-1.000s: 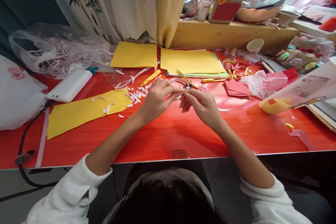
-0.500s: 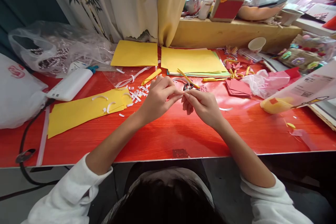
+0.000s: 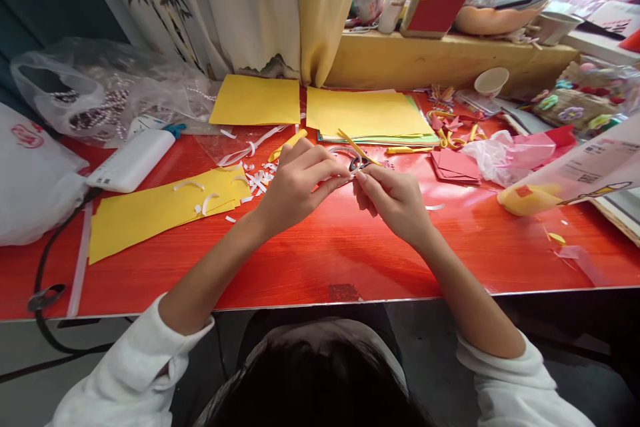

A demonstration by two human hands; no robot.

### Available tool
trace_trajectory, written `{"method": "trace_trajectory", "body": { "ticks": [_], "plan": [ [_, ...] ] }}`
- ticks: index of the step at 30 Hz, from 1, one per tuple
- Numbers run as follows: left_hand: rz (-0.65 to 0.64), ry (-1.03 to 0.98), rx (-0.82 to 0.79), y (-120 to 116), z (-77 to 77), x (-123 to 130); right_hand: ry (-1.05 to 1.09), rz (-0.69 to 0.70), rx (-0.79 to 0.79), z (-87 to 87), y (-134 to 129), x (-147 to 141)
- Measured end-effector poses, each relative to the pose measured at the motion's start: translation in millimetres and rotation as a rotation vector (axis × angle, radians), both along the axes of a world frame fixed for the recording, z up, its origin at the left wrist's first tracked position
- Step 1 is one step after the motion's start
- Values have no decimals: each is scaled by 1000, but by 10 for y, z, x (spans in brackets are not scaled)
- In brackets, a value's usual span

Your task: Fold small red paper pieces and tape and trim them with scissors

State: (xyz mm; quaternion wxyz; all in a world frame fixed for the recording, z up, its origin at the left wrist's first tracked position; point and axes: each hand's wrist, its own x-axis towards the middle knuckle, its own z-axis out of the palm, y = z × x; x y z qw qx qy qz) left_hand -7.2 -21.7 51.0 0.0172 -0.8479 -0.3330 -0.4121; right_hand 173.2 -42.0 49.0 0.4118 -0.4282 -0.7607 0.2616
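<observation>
Held piece: one tiny, pale paper-like piece [image 3: 353, 173] – directly between the fingertips; its long axis is too small to tell.
Left grip [image 3: 295, 185]: finger and thumb pinching its left side.
Right grip [image 3: 396, 203]: pinching its right side – neither hand nearer.
Just beyond: one pair of dark-handled scissors [image 3: 356, 163].
Back of red bench [image 3: 320, 260]: two piles of yellow paper [image 3: 367, 113].

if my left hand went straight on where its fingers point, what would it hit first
Most likely the right hand: its fingertips are right in front of the left hand. One view leaves the depth unclear, so they might pass slightly above or below each other.
</observation>
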Motion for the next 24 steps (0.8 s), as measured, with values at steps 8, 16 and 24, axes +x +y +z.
{"method": "trace_trajectory", "body": {
  "ticks": [8,16,24],
  "plan": [
    [-7,76,40,15,-79,-22,-101,-34,91,-6,-12,-19],
    [-19,71,100,17,-100,-21,-143,-51,131,-12,-4,-25],
    [-6,24,17,-9,-66,23,-159,-58,144,-18,-6,-21]
  ]
}}
